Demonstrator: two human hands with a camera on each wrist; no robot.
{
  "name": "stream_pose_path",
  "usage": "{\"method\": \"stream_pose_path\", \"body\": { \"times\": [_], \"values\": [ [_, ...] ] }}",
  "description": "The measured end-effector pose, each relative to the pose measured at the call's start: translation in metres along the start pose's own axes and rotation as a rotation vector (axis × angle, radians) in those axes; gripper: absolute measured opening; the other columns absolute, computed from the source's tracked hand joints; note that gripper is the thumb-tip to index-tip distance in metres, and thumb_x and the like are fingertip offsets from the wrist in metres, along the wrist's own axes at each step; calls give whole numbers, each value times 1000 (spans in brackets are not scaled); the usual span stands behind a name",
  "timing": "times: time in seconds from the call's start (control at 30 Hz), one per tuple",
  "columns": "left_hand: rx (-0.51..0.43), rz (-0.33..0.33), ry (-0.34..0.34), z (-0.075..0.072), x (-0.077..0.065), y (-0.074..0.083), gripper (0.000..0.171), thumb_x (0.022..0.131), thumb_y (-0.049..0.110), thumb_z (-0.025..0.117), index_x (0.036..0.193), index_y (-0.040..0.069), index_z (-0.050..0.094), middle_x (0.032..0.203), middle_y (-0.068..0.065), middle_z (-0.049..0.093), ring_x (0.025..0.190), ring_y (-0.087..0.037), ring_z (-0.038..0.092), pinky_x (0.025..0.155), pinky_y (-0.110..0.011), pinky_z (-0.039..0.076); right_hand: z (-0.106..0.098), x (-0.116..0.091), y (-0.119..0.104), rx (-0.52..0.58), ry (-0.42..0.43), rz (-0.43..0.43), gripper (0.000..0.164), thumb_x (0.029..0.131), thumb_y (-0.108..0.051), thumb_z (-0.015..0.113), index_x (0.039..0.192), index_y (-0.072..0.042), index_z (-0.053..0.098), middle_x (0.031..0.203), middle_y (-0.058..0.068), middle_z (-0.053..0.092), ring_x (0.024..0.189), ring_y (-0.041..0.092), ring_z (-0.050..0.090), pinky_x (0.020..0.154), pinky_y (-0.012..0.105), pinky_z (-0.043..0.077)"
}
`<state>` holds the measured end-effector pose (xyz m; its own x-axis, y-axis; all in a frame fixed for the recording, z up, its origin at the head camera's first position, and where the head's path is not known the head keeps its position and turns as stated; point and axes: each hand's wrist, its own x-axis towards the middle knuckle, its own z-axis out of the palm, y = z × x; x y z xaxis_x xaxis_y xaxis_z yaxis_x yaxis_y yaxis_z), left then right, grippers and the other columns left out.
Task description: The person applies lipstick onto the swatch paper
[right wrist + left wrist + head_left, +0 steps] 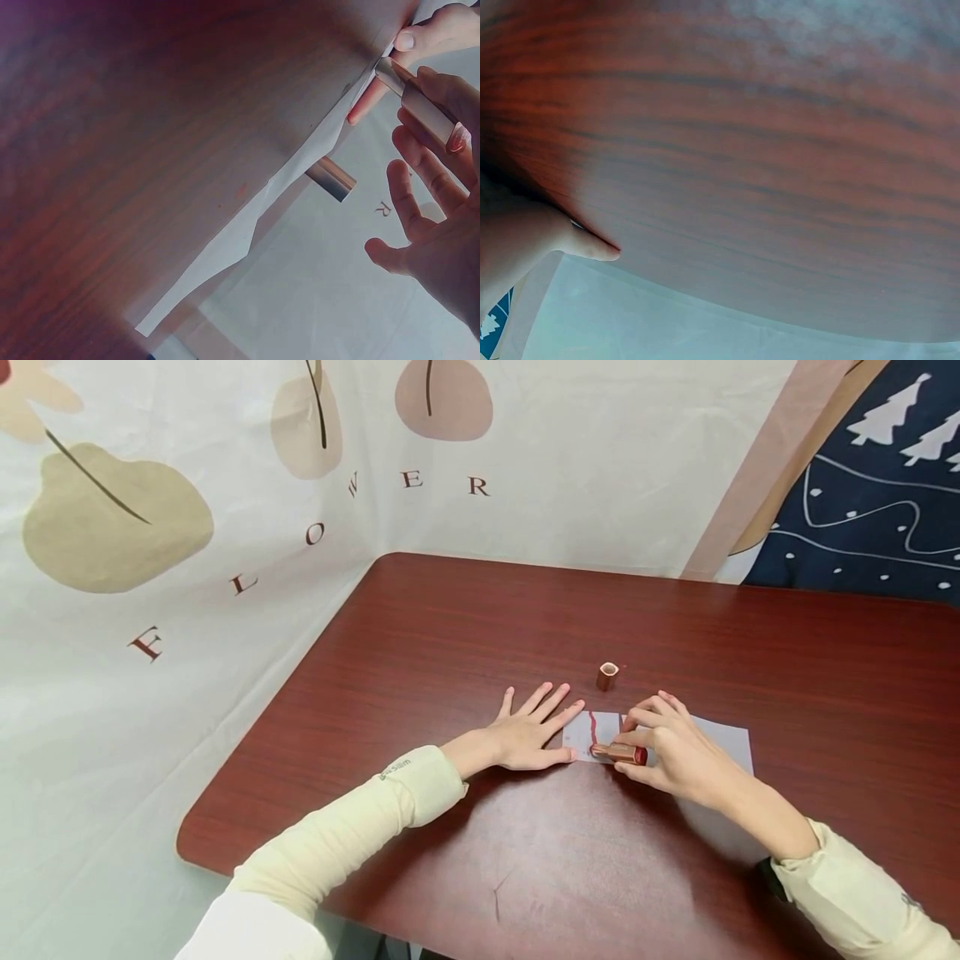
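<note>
My right hand (678, 747) pinches a lipstick (626, 753) in a copper-brown case, its tip at a strip of white paper (723, 739) on the table. A wavy red streak (593, 727) runs across the paper's left part, up from the tip. My left hand (531, 735) lies flat with fingers spread, its fingertips at the paper's left edge. The right wrist view shows the lipstick (431, 112) between thumb and fingers, the other fingers loosely bent. In the left wrist view only part of the left hand (536, 240) shows. Behind the paper stands the lipstick cap (607, 676).
The dark red wooden table (465, 618) has a rounded left corner and meets a pale printed cloth (585, 468) at the back and left. A navy cloth with white trees (870, 518) hangs at the back right.
</note>
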<state>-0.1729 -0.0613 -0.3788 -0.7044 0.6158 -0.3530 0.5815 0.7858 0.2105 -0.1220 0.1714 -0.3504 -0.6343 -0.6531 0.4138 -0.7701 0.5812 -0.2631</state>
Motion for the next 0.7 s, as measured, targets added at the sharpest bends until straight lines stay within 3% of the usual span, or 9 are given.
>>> {"method": "stream_pose_path", "body": {
  "times": [0.7],
  "values": [
    [10, 1, 13, -3, -4, 3, 73, 91, 65, 29, 149, 36, -3, 154, 8, -13, 138, -13, -16, 104, -58, -7, 1, 0, -1, -22, 18, -24, 18, 61, -12, 84, 73, -7, 71, 85, 3, 58, 90, 25, 49, 92, 63, 27]
  ]
}}
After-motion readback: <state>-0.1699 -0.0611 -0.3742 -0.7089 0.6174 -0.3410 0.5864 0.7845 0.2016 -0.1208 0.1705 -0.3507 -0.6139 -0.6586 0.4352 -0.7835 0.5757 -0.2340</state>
